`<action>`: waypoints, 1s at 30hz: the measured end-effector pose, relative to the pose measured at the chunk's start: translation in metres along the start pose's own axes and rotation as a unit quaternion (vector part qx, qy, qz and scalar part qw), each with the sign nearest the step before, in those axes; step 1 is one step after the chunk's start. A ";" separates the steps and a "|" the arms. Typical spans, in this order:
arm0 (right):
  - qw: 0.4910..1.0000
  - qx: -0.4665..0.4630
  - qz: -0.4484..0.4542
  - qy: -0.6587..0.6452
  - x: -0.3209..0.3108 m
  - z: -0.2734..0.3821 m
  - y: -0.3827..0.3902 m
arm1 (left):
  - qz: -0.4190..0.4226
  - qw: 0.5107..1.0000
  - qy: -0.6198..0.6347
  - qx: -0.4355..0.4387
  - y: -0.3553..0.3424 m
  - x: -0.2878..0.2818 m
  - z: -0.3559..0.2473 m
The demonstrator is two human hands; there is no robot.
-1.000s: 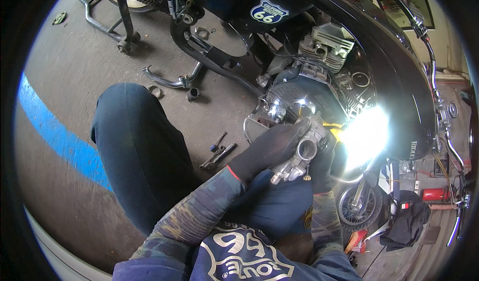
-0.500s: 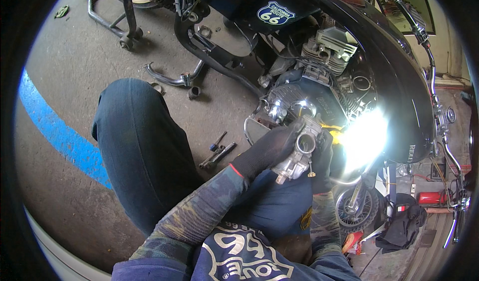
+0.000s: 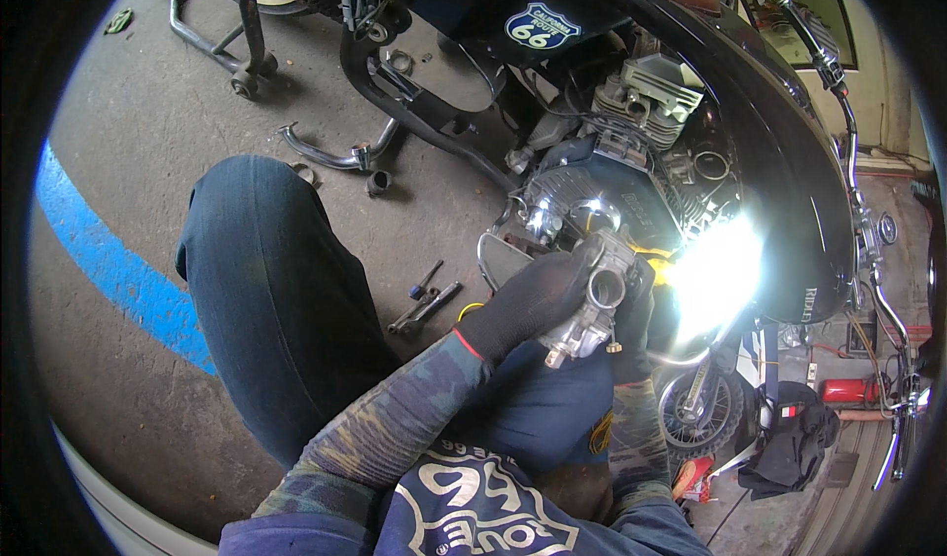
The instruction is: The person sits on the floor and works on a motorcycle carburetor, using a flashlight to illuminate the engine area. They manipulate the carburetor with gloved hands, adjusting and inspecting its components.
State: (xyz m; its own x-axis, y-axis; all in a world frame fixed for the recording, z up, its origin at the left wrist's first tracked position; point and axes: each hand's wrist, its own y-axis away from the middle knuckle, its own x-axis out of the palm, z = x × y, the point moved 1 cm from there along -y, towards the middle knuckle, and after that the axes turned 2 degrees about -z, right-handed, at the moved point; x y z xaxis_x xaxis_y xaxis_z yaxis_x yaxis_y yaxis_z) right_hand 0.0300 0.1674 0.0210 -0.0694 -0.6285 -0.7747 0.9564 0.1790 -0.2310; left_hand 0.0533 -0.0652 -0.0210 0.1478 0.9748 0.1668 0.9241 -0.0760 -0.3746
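A grey metal carburetor (image 3: 589, 321) with a round open bore facing up sits between my hands, above my lap. My left hand (image 3: 546, 295), in a dark glove with a red cuff edge, is closed round its left side. On the other side my right hand (image 3: 636, 321), also in a dark glove, grips the carburetor; its fingers are partly hidden behind the body. A small brass screw sticks out low on the carburetor's right. Just beyond it stands the motorcycle engine (image 3: 602, 186), and a very bright work light (image 3: 718, 272) glares beside my right hand.
The black fuel tank (image 3: 789, 191) and frame rise at the right. On the floor to the left lie hand tools (image 3: 426, 309), a bent metal pipe (image 3: 335, 156) and a short dark tube (image 3: 378, 183). A wheel (image 3: 700, 408), black bag (image 3: 794, 443) and red cylinder (image 3: 850, 391) are at lower right.
The view has shifted slightly. A thin yellow loop now shows beside my left wrist. Both hands keep their hold on the carburetor, which has hardly moved.
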 end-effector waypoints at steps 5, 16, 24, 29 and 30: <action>0.990 -0.036 -0.003 0.133 -0.005 0.036 0.003 | 0.036 0.997 0.065 -0.010 -0.002 -0.011 0.004; 0.945 -0.231 0.006 0.233 -0.059 0.103 -0.007 | 0.076 0.969 0.201 -0.119 0.017 -0.015 0.035; 0.894 -0.306 0.050 0.324 -0.078 0.122 0.000 | 0.036 0.793 0.536 -0.287 0.015 -0.016 0.019; 0.984 -0.121 -0.061 -0.117 -0.035 0.123 0.004 | -0.062 0.833 0.514 -0.194 0.011 -0.045 0.026; 0.966 -0.055 -0.075 -0.239 -0.020 0.124 0.008 | -0.069 0.841 0.511 -0.162 0.008 -0.053 0.029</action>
State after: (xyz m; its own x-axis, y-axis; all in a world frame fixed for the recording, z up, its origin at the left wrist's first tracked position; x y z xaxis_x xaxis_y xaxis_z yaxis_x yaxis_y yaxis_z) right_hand 0.0742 0.0874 0.1073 -0.0399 -0.9271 -0.3728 0.9079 0.1222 -0.4010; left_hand 0.0426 -0.1110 -0.0595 0.1038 0.3026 0.9474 0.9804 -0.1913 -0.0463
